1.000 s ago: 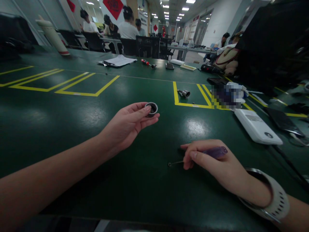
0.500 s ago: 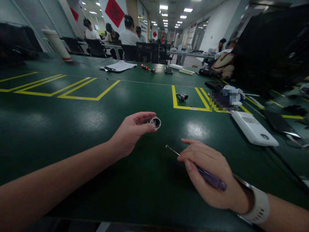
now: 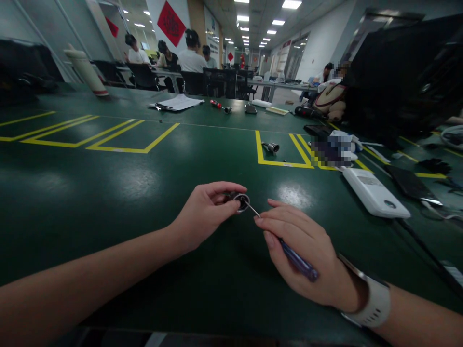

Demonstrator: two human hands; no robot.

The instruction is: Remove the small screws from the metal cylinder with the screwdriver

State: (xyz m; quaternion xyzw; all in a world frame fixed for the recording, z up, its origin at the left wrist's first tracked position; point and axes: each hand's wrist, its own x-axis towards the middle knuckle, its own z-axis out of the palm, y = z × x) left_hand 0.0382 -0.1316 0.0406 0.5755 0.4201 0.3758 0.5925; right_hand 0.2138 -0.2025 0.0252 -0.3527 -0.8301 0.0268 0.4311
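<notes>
My left hand is closed, thumb and fingers pinching a small hollow metal cup with a bright round rim. Its open end faces right, toward my other hand. A screwdriver with a translucent purple handle and thin metal shaft lies in my right hand, which is closed round it. The shaft slants up and left, and its end reaches into the cup's mouth. Shadow inside the cup hides exactly what the tip touches. Both hands are raised over the green tabletop.
Inside a yellow-taped box lies another metal part, with a tiny dark piece close by. A white power bank-like device with a cable is at right. Farther back are papers, a red-handled tool and a tilted bottle.
The screwdriver has moved left, bringing its tip from open air into the cup. My left hand and the cup have shifted slightly right and lower in the view.
</notes>
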